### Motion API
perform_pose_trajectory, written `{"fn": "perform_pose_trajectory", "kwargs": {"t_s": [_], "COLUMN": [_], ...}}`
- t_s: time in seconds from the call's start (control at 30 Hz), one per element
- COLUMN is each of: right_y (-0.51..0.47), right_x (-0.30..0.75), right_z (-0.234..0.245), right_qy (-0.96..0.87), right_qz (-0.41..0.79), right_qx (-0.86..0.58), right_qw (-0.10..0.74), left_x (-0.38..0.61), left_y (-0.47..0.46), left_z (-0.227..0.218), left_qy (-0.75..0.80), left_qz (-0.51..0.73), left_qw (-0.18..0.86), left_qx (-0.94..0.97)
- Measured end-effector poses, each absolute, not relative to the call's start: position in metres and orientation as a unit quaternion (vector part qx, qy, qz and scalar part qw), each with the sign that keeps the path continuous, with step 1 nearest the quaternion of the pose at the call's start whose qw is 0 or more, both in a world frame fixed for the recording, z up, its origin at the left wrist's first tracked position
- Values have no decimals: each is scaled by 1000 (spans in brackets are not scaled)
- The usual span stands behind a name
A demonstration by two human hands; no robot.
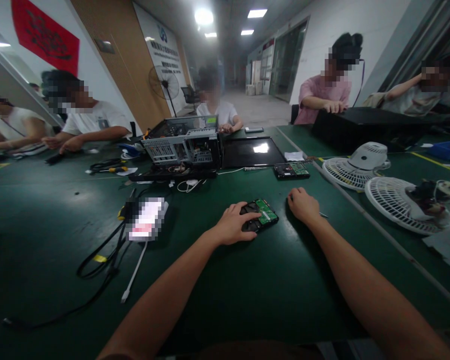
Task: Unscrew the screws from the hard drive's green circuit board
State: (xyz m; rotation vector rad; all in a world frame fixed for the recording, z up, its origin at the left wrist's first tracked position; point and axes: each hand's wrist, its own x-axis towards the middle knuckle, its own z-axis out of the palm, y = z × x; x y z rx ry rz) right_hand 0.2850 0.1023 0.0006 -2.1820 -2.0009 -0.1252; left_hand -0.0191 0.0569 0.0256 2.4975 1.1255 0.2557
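Observation:
My left hand (234, 223) rests on a hard drive (267, 214), its fingers and thumb spread across the drive's left part and gripping it against the green table. The drive's green circuit board faces up. To the right of the drive, and apart from it, my right hand (303, 205) lies on the table with its fingers curled in. What those fingers hold, if anything, is hidden. A thin metal rod (323, 215) shows beside the right wrist; whether the hand touches it, I cannot tell. A second hard drive (291, 170) lies farther back, circuit board up.
An opened computer case (183, 147) stands at the back beside a dark flat panel (253, 152). A phone (147, 218), a white cable (135, 272) and black cables (97, 295) lie left. White fan parts (393, 205) are on the right. Several people sit around the table.

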Motion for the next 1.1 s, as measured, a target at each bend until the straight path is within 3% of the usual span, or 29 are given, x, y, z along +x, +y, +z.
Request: {"fn": "perform_pose_trajectory", "kwargs": {"t_s": [0.27, 0.5, 0.67, 1.1], "right_y": [95, 65, 50, 48], "right_x": [282, 242, 218, 215], "right_z": [8, 31, 37, 35], "right_qy": [-678, -778, -826, -837], "right_qz": [-68, 46, 129, 161], "right_qx": [-717, -572, -491, -472], "right_qw": [147, 257, 246, 223], "left_x": [-19, -19, -20, -20], "left_y": [58, 59, 60, 57], "left_z": [25, 19, 16, 18], "left_qy": [399, 408, 406, 398], "left_qz": [94, 97, 108, 112], "left_qw": [199, 195, 198, 177], "left_qx": [890, 887, 885, 893]}}
